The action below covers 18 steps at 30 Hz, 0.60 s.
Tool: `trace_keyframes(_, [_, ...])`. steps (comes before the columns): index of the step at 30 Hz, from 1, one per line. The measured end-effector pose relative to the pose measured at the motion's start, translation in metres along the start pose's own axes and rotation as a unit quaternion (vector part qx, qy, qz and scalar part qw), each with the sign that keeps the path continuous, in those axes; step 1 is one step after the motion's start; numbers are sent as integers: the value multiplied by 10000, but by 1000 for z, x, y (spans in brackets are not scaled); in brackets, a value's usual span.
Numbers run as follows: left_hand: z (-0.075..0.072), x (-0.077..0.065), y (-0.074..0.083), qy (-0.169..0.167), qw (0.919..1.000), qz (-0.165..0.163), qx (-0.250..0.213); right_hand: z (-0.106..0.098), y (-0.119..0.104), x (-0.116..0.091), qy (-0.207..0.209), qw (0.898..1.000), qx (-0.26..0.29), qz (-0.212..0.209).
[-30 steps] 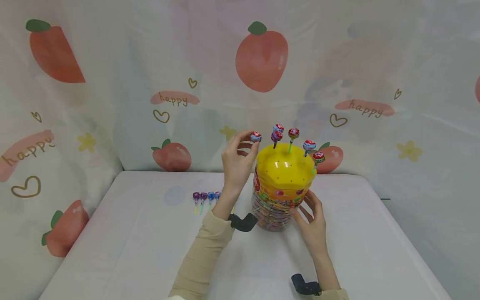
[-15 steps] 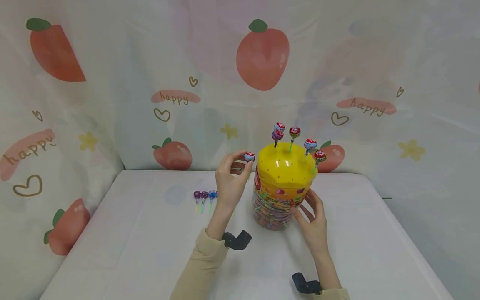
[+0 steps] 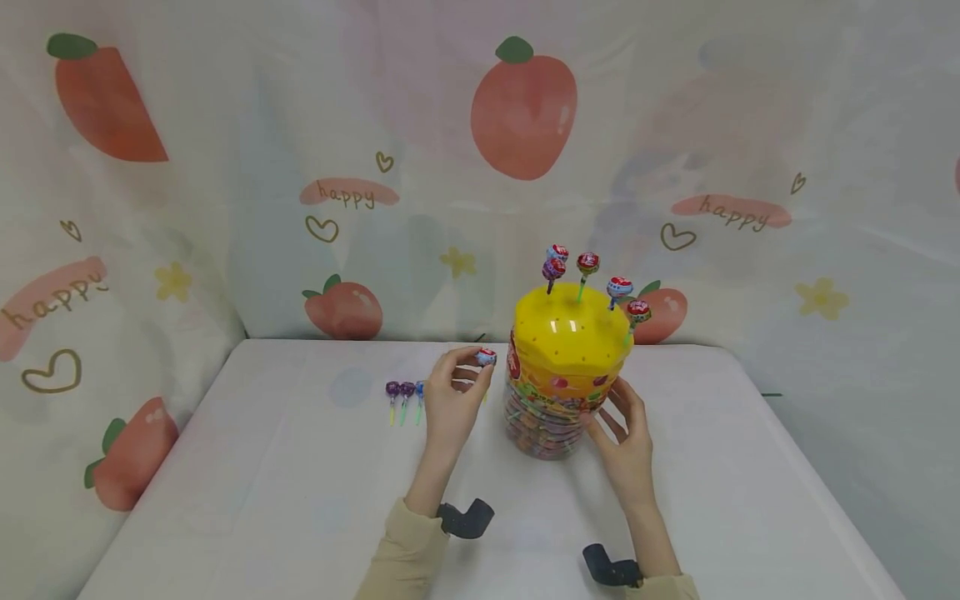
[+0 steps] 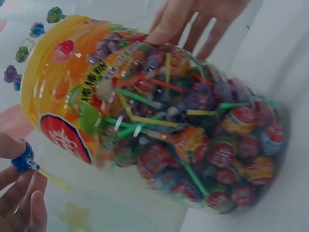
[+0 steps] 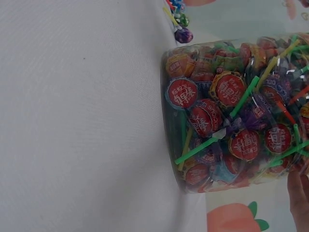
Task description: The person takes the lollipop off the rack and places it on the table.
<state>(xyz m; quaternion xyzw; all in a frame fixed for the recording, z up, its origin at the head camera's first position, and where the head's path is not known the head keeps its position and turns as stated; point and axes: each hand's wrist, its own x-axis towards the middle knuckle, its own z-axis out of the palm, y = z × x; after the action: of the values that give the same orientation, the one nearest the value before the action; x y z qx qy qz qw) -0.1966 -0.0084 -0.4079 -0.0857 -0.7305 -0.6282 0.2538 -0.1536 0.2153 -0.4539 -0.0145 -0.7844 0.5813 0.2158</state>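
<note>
My left hand (image 3: 453, 408) pinches a blue-wrapped lollipop (image 3: 486, 357) by its candy end, left of the jar and apart from it. In the left wrist view the lollipop's yellow stick (image 4: 54, 179) points away from the fingers. A tall clear jar (image 3: 546, 412) full of wrapped lollipops stands upright on the table. Several lollipops (image 3: 588, 263) stick up from holes in its yellow lid (image 3: 573, 333), along the back and right. My right hand (image 3: 628, 450) holds the jar's right side, thumb in front and fingers behind.
A row of lollipops (image 3: 406, 389) lies on the white-covered table (image 3: 300, 483) left of the jar, partly hidden by my left hand. A printed fabric backdrop (image 3: 420, 100) rises behind and at the sides. Black mounts (image 3: 467, 518) sit on both wrists.
My left hand has moved down and slightly left with the lollipop, from beside the lid's top to below the lid's height. My right hand and the jar have stayed in place.
</note>
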Motion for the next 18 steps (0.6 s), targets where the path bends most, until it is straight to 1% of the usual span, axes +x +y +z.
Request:
trace_keyframes(6, [-3, -12, -13, 74, 9990, -409, 180, 1, 0, 0, -8, 10000, -2, 1])
trace_keyframes(9, [-6, -18, -22, -4, 9965, -769, 332, 1, 0, -1, -6, 10000, 29, 12])
trace_keyframes(11, [-7, -20, -30, -117, 9935, -1029, 482, 1, 0, -1, -14, 10000, 27, 0])
trace_keyframes(14, [-10, -23, -42, -295, 9868, -1437, 692, 1, 0, -1, -12, 10000, 61, -27])
trace_keyframes(18, [-10, -27, -56, -475, 9773, -1844, 931, 0, 2, -1, 13, 10000, 41, -46])
